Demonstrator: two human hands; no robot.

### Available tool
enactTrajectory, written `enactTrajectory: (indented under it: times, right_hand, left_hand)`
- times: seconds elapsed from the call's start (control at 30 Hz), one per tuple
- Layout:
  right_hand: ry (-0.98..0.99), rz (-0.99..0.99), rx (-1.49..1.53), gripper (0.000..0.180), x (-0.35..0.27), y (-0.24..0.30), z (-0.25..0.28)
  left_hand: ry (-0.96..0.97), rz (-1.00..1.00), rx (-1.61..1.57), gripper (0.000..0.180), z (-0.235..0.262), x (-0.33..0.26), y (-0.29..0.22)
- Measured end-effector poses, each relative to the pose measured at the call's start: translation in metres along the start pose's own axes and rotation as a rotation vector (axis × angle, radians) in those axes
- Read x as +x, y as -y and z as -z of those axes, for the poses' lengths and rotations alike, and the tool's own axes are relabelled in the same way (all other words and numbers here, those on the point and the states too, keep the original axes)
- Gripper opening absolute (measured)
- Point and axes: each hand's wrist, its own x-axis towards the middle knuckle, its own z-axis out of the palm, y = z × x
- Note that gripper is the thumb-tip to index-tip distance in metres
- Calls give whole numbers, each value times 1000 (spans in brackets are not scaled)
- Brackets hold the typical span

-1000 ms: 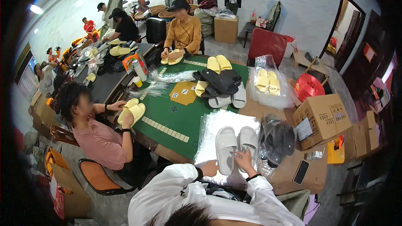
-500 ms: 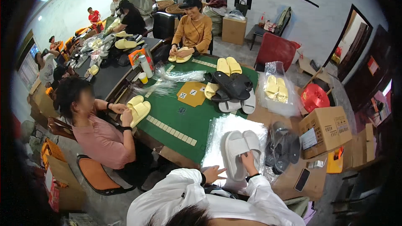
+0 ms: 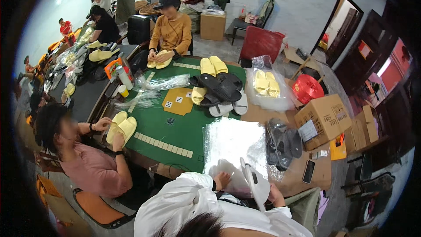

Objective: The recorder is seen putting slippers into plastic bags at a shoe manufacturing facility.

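Note:
My right hand (image 3: 276,195) grips a pair of pale grey slippers (image 3: 255,184), tilted up on edge near the table's front edge. Most of its fingers are hidden behind the soles. Beneath and beyond them lies a stack of shiny clear plastic bags (image 3: 234,142). At the near end of that stack my left hand (image 3: 222,180) has its fingers bent in on the edge of a clear bag, which bulges up a little there. Right of the stack, dark slippers in clear plastic (image 3: 283,145) rest on brown cardboard.
Black slippers (image 3: 219,88) are piled with yellow and grey ones on the green table (image 3: 175,120). Right of me are a phone (image 3: 308,172), a carton (image 3: 323,120) and red twine (image 3: 308,88). Two people at the table handle yellow slippers (image 3: 122,129).
My right hand has brought the grey slippers nearer to me and turned them on edge. My left hand has gone from spread fingers to bent ones on the bag. The view has shifted right.

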Motion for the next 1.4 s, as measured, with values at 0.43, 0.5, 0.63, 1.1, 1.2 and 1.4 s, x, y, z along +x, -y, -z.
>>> enactTrajectory:
  times: [0.43,0.5,0.63,1.1,1.2,1.4]
  right_hand:
    - [-40,-120,52,23,-27,-7,-44]
    - [-35,-145,38,24,-18,-14,-35]
    - [54,-195,-39,26,-2,-14,-32]
    - [45,-260,-65,27,2,6,-37]
    - [73,-269,-58,27,4,-1,-21]
    - [139,-106,-60,26,-10,5,8]
  left_hand:
    - [-295,400,-447,39,66,-12,46]
    - [-485,380,-404,27,58,-12,51]
    - [-396,423,-720,42,22,-9,61]
    - [40,487,-389,47,17,-11,9]
    - [-117,475,-286,49,4,-5,6]
    - [-499,572,-502,71,92,2,29]
